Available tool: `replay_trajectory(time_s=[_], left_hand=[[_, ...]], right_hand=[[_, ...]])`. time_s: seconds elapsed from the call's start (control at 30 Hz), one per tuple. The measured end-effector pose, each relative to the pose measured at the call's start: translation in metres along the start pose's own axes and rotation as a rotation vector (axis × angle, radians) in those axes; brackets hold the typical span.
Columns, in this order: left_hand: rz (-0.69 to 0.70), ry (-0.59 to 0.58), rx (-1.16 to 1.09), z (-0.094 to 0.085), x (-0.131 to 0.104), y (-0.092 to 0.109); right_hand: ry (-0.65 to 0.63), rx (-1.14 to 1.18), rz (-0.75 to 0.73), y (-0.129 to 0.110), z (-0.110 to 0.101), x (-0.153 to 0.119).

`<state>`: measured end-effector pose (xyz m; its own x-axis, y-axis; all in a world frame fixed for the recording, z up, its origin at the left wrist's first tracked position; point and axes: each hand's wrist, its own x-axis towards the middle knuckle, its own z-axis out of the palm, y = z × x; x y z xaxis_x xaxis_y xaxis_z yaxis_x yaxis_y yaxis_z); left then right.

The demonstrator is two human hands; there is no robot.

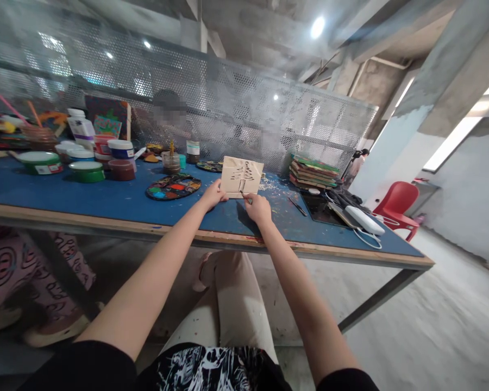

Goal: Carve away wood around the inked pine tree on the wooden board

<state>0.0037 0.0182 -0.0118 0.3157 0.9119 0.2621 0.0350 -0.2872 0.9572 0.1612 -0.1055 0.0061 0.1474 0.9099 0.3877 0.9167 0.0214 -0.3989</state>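
Observation:
A pale board [242, 169] with dark tree-like marks and a little writing on it is propped up at a tilt over the blue tabletop. My left hand [214, 195] is closed on its lower left corner, fingers at the edge. In my right hand [258, 208] is a thin dark-tipped tool [242, 193], its point against the lower part of the board. Whether the tool is a pen or a carving knife cannot be made out. Pale shavings [272, 183] lie just right of the board.
Paint palettes [173, 187], paint tubs [86, 171] and a white bottle [80, 128] stand on the left. To the right are a slim pen-like tool [298, 206], stacked boards [312, 174], a dark tablet [325, 207] and a white device with a cable [364, 219]. Behind rises a perforated metal screen [236, 98].

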Motion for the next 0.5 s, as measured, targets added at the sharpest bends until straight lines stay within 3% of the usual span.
replay_trajectory(time_s=[0.23, 0.5], left_hand=[[0.017, -0.018, -0.010, 0.0005, -0.0018, 0.0013], [0.020, -0.004, -0.005, 0.0019, -0.0025, 0.0006]], right_hand=[[0.075, 0.035, -0.010, 0.0000, -0.0012, 0.0019], [0.035, 0.080, -0.067, 0.0065, 0.0052, 0.0083]])
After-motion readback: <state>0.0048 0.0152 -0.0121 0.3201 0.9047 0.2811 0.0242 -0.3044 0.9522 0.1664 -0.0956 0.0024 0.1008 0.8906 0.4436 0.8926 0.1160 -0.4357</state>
